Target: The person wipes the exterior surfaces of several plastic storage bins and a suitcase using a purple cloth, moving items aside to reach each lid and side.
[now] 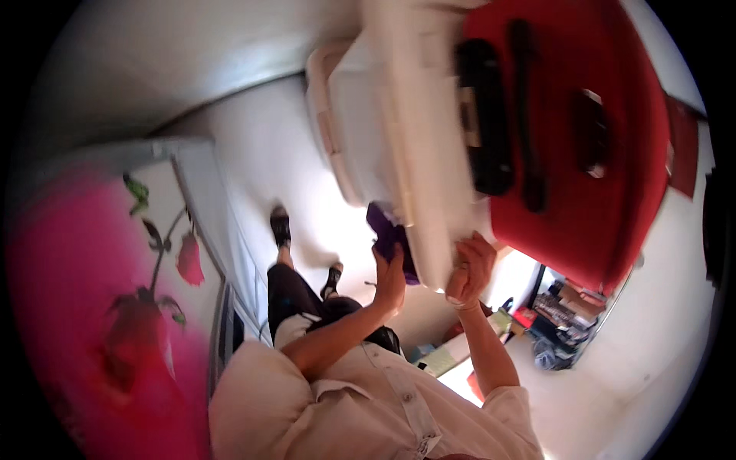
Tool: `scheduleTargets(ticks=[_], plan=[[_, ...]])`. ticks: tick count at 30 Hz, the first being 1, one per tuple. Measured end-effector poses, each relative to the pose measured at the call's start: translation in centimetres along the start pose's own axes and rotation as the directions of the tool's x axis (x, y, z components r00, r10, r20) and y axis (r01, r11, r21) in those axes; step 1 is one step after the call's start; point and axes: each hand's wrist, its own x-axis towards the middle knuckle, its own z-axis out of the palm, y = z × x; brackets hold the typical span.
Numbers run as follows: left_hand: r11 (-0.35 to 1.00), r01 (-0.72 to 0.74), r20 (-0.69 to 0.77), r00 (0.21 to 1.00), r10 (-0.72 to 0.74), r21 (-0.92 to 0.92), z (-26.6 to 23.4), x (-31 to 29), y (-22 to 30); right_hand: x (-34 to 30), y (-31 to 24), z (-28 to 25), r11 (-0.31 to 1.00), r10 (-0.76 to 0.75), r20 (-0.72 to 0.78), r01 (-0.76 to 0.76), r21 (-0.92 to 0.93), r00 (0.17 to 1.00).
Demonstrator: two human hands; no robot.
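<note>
The rag (382,225) looks like matt cloth, the tub (426,153) smooth plastic, the case (567,230) smooth, the shirt (360,414) matt cloth.

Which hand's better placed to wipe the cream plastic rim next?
Likely left: the left hand holds the purple cloth beside the cream plastic rim; the right hand, at its lower end, shows no cloth.

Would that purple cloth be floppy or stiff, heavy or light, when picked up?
The purple cloth is probably floppy, since it bunches unevenly at the left hand. Likely light too: one hand seems to hold it.
</note>
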Motion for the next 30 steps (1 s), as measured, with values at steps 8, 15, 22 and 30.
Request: scheduleTargets(ticks=[8,15,22,30], plan=[[0.987,-0.157,0.072,0.985,0.155,0.019,1.7,-2.3,0.2,-0.3,1.3,-2.2,0.995,-0.010,-0.156,0.026,0.101,0.988],[0.804,-0.563,0.270,0.818,0.508,0.194,3.7,7.3,5.9,-1.6,1.4,-1.1,0.991,0.010,-0.249,0.023,0.132,0.969],[0.782,-0.566,0.439,0.791,0.426,0.261,-0.3,12.7,15.5,-2.5,0.0,0.1,0.975,-0.048,-0.318,0.114,0.190,0.947],[0.907,-0.369,0.399,0.877,0.268,0.201,-1.5,5.1,2.6,-2.4,1.2,1.0,0.983,-0.044,-0.322,0.099,0.157,0.946]])
